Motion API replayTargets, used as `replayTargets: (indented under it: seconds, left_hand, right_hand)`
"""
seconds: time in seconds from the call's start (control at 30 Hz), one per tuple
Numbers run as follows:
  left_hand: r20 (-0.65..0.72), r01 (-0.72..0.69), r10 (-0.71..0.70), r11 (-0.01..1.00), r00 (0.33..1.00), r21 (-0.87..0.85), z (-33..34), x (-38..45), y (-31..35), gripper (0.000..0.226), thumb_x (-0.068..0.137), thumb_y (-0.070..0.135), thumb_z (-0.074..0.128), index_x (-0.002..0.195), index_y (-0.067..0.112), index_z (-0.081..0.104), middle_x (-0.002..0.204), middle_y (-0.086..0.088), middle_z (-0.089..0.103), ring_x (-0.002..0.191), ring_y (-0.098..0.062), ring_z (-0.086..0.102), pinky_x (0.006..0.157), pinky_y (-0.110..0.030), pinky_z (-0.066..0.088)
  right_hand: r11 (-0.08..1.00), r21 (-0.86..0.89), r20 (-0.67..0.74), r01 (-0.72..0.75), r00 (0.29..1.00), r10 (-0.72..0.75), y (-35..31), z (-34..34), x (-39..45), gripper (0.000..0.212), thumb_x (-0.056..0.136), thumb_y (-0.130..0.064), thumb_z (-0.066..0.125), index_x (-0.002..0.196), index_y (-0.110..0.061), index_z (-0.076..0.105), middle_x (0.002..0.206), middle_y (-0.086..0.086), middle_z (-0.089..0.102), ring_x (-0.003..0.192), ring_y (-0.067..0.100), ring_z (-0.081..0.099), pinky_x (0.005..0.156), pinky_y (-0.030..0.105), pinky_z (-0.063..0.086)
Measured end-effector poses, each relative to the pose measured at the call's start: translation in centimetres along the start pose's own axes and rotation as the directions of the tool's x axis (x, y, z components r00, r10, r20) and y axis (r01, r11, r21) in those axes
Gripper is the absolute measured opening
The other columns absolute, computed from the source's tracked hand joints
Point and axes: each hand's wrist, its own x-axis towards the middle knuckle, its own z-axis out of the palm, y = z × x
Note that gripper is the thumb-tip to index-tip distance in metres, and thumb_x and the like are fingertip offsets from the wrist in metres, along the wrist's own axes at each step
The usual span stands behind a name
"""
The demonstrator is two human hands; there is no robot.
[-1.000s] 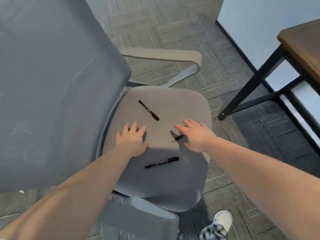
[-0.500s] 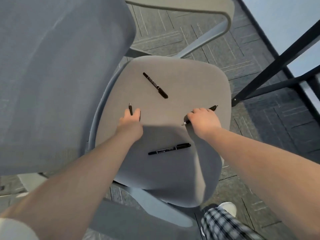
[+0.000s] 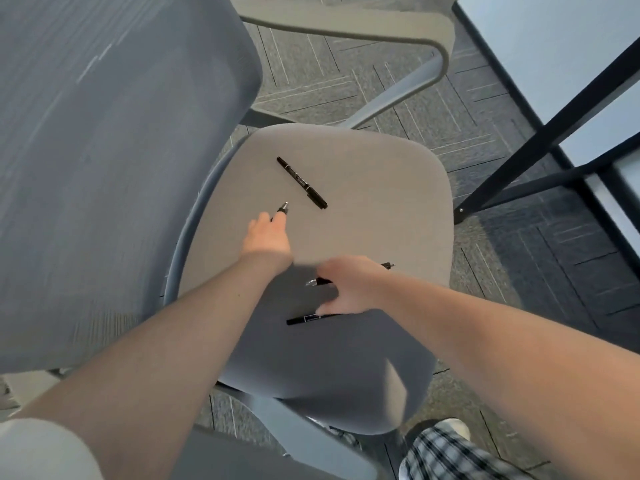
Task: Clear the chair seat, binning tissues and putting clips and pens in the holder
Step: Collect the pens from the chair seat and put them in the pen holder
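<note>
The grey chair seat [image 3: 381, 188] fills the middle of the view. A black marker [image 3: 301, 182] lies loose on it toward the back. My left hand [image 3: 268, 237] is shut on a black pen [image 3: 283, 207] whose tip sticks out past my fingers, just short of that marker. My right hand [image 3: 349, 284] grips a second black pen [image 3: 318, 281], its ends showing on both sides of my fist. Its lower fingers touch the right end of another black marker [image 3: 306, 319] lying on the shaded front of the seat. No tissues, clips or holder are in view.
The mesh chair back [image 3: 114, 150] rises on the left and a grey armrest [image 3: 346, 24] curves behind the seat. Black table legs [image 3: 540, 140] stand on the carpet at the right, beside a pale wall. My shoe and checked trouser leg [image 3: 446, 452] are at the bottom right.
Both hands closed on a pen each. My left hand then moved forward toward the far marker, and my right hand dropped back down to the near marker.
</note>
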Motion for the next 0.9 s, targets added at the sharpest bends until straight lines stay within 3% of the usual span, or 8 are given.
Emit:
replayTargets:
  seconds: [0.1, 0.17, 0.27, 0.4, 0.53, 0.63, 0.77, 0.9]
  left_hand:
    - [-0.033, -0.111, 0.111, 0.994, 0.993, -0.007, -0.4, 0.3, 0.4, 0.03, 0.079, 0.001, 0.047, 0.106, 0.011, 0.041, 0.112, -0.016, 0.05, 0.108, -0.037, 0.044, 0.078, -0.039, 0.038]
    - [-0.059, -0.15, 0.149, 0.988, 0.987, -0.027, -0.7, 0.9, 0.8, 0.043, 0.079, -0.001, 0.046, 0.119, 0.011, 0.036, 0.113, -0.017, 0.054, 0.107, -0.037, 0.045, 0.078, -0.039, 0.037]
    - [-0.06, -0.177, 0.177, 0.984, 0.982, 0.003, -0.8, 2.3, 1.1, 0.07, 0.081, -0.002, 0.046, 0.143, 0.015, 0.018, 0.119, -0.015, 0.052, 0.112, -0.036, 0.044, 0.087, -0.044, 0.041]
    - [-0.082, -0.249, 0.261, 0.959, 0.962, 0.133, -0.5, 4.2, 1.2, 0.049, 0.08, -0.001, 0.049, 0.126, 0.011, 0.039, 0.129, -0.011, 0.042, 0.111, -0.035, 0.042, 0.083, -0.045, 0.043]
    - [-0.067, -0.308, 0.325, 0.933, 0.943, 0.189, -0.3, 6.1, 1.6, 0.061, 0.081, 0.0, 0.054, 0.137, 0.017, 0.033, 0.145, -0.003, 0.03, 0.114, -0.033, 0.039, 0.082, -0.042, 0.042]
    - [-0.062, -0.327, 0.351, 0.914, 0.934, 0.241, -0.2, 7.2, 2.0, 0.068, 0.081, -0.001, 0.051, 0.141, 0.02, 0.028, 0.149, -0.003, 0.023, 0.115, -0.034, 0.037, 0.082, -0.042, 0.042]
    - [-0.042, -0.317, 0.337, 0.916, 0.941, 0.247, -0.3, 8.6, 2.9, 0.047, 0.083, 0.0, 0.046, 0.128, 0.015, 0.04, 0.134, -0.01, 0.037, 0.113, -0.035, 0.038, 0.081, -0.043, 0.041]
    - [-0.009, -0.343, 0.359, 0.898, 0.933, 0.276, -0.8, 8.8, 4.3, 0.025, 0.084, 0.004, 0.044, 0.109, 0.008, 0.048, 0.116, -0.016, 0.05, 0.114, -0.034, 0.04, 0.085, -0.043, 0.041]
  right_hand:
    - [0.989, -0.13, 0.084, 0.066, 0.995, -0.055, 0.0, 0.3, 0.5, 0.051, 0.078, -0.045, 0.068, 0.116, -0.014, 0.056, 0.109, 0.005, 0.058, 0.103, 0.025, 0.054, 0.075, 0.033, 0.044]
    - [0.98, -0.178, 0.075, 0.083, 0.995, -0.071, 0.3, 0.6, 1.0, 0.034, 0.082, -0.029, 0.062, 0.112, -0.013, 0.058, 0.108, 0.006, 0.059, 0.103, 0.027, 0.055, 0.077, 0.036, 0.047]
    - [0.984, -0.175, -0.012, 0.03, 0.999, -0.033, 0.7, 0.4, 1.5, 0.018, 0.083, -0.017, 0.052, 0.099, -0.012, 0.057, 0.102, 0.006, 0.062, 0.086, 0.029, 0.053, 0.066, 0.033, 0.043]
    - [0.995, -0.083, -0.168, -0.05, 0.985, 0.035, 2.3, -0.3, 2.0, 0.019, 0.08, -0.019, 0.052, 0.099, -0.015, 0.055, 0.104, 0.007, 0.061, 0.096, 0.032, 0.059, 0.073, 0.034, 0.044]
    - [0.994, -0.057, -0.256, -0.093, 0.964, 0.075, 3.9, -0.8, 2.7, 0.03, 0.084, -0.02, 0.048, 0.113, -0.016, 0.056, 0.107, 0.004, 0.06, 0.102, 0.03, 0.058, 0.084, 0.035, 0.04]
    - [0.992, -0.057, -0.303, -0.109, 0.949, 0.087, 4.8, -1.0, 3.2, 0.03, 0.085, -0.02, 0.046, 0.112, -0.018, 0.056, 0.105, 0.003, 0.06, 0.1, 0.028, 0.059, 0.084, 0.035, 0.037]
    - [0.989, -0.068, -0.321, -0.133, 0.941, 0.104, 5.7, -1.4, 3.3, 0.021, 0.085, -0.019, 0.044, 0.103, -0.017, 0.055, 0.101, 0.003, 0.061, 0.096, 0.029, 0.059, 0.081, 0.035, 0.036]
    - [0.988, -0.068, -0.299, -0.14, 0.947, 0.114, 6.3, -1.6, 2.8, 0.005, 0.085, -0.018, 0.045, 0.086, -0.023, 0.043, 0.101, 0.002, 0.06, 0.097, 0.028, 0.059, 0.079, 0.034, 0.033]
